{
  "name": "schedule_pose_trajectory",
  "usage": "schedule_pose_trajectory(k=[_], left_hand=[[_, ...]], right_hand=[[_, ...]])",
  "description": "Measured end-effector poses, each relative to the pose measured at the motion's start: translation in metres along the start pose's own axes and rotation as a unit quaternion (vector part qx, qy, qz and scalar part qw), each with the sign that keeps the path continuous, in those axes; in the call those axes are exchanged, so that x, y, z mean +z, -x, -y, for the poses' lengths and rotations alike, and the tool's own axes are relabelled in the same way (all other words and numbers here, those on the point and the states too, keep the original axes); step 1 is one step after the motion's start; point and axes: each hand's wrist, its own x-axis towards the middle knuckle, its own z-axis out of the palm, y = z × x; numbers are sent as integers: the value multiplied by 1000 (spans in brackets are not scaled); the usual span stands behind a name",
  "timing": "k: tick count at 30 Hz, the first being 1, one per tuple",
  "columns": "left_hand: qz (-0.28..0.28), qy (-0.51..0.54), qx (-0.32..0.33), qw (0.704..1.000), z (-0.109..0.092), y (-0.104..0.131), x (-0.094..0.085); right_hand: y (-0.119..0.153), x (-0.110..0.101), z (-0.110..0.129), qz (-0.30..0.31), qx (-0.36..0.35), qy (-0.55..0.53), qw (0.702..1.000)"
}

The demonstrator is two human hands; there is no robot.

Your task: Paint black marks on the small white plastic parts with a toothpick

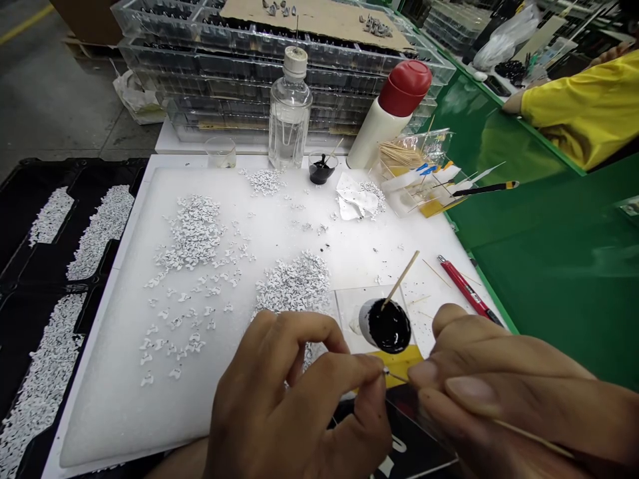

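My left hand point(304, 392) is at the lower middle, its thumb and index finger pinching a tiny part point(386, 370), mostly hidden by the fingertips. My right hand point(514, 392) is closed round a thin wooden stick point(534, 437), whose tip meets the tiny part. Just beyond both hands stands a small cup of black paint point(389, 326) with another stick point(401, 279) leaning in it. Behind my left hand lies a pile of small white parts point(294, 283); a further pile point(194, 229) and scattered pieces lie to its left on the white board point(114, 399).
At the back stand a clear bottle point(289, 120), a red-capped flask point(389, 113), a small black cup point(320, 169) and stacked trays point(224, 86). A red pen point(464, 286) lies right. Black trays point(100, 266) are left. A person's yellow sleeve point(584, 106) shows upper right.
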Motion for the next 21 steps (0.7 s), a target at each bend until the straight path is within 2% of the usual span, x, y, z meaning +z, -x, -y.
schedule_pose_trajectory(k=[6,11,15,18,21], left_hand=[[4,-4,3,1000,0,1,0],[6,-1,3,1000,-1,0,0],[5,2,-1,1000,-1,-2,0],[0,1,10,1000,0,-2,2],[-1,-9,8,1000,1,-3,4]], right_hand=[[-1,5,4,-10,10,9,1000],[1,1,1,6,14,-17,1000],[-6,1,2,9,22,-37,999],[-15,13,10,-44,20,-46,998],[-10,29,21,-148,56,-37,987]])
